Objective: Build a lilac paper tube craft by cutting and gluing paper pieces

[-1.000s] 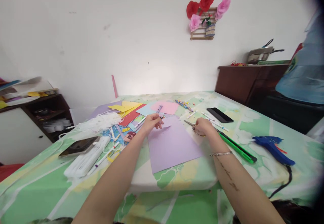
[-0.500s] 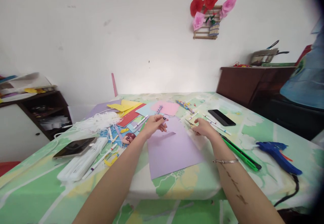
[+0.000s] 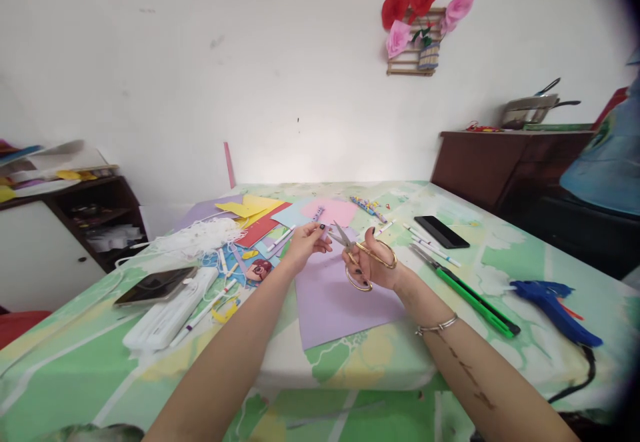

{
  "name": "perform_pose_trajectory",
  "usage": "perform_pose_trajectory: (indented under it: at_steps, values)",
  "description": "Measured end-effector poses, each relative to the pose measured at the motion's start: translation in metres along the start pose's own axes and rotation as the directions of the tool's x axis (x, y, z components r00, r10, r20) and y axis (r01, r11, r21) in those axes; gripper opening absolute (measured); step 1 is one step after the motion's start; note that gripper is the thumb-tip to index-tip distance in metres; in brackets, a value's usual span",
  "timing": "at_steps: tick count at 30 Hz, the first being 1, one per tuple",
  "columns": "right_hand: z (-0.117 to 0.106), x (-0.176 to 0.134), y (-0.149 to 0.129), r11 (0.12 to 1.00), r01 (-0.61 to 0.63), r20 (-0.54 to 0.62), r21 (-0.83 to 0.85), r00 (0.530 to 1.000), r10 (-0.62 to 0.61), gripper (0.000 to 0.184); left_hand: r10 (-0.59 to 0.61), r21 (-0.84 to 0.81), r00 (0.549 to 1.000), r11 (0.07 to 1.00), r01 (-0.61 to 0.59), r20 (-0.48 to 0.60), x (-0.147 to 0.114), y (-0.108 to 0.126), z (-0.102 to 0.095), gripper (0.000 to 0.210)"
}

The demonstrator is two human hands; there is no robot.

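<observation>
My left hand (image 3: pixel 311 247) is closed in a pinch over the purple sheet. A small piece of purple paper (image 3: pixel 325 234) shows at its fingertips, partly hidden by the fingers. In my right hand (image 3: pixel 373 270), palm turned up, are scissors with gold handles (image 3: pixel 361 287). Their silver blades (image 3: pixel 343 235) are spread apart and point toward the left fingertips. Under both hands a large purple sheet of paper (image 3: pixel 330 309) lies flat on the table.
On the right are a green utility knife (image 3: pixel 473 299), a blue glue gun (image 3: pixel 555 309) and a black phone (image 3: pixel 441 231). To the left lie white string (image 3: pixel 200 242), coloured papers (image 3: pixel 265 225), markers, a white power strip (image 3: pixel 170 315) and another phone (image 3: pixel 155 287).
My right hand has lifted the scissors from the table's right side and moved left, turning palm up. The left hand keeps its pinch, and the purple strip below it no longer shows.
</observation>
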State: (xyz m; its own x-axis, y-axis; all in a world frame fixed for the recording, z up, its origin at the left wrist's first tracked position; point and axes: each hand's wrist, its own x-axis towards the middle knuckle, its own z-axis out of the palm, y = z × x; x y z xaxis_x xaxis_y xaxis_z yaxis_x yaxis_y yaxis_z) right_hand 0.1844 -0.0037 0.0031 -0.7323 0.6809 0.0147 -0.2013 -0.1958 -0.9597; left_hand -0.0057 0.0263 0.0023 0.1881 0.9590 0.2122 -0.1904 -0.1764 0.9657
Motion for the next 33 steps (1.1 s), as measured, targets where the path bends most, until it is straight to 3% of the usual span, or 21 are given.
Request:
perform_pose_trajectory:
  at_steps: [7, 18, 22, 33]
  values:
    - [-0.002, -0.001, -0.004, 0.996, -0.023, 0.031, 0.086, 0.999, 0.02, 0.079, 0.019, -0.082, 0.991, 0.997, -0.008, 0.129, -0.004, 0.002, 0.006, 0.026]
    - [-0.001, -0.003, -0.005, 0.995, 0.095, 0.122, -0.026, 0.988, -0.091, 0.068, 0.049, -0.149, 0.966, 0.989, -0.011, 0.255, -0.01, 0.01, 0.007, 0.023]
    - [0.0, -0.002, -0.005, 0.995, 0.087, 0.124, -0.046, 0.989, -0.081, 0.067, 0.075, -0.144, 0.968, 0.989, -0.041, 0.241, -0.011, 0.009, 0.008, 0.027]
    - [0.001, 0.0, 0.001, 0.988, 0.123, 0.139, -0.096, 0.984, -0.109, 0.066, 0.107, -0.178, 0.981, 0.981, -0.078, 0.16, -0.01, 0.005, 0.009, 0.013]
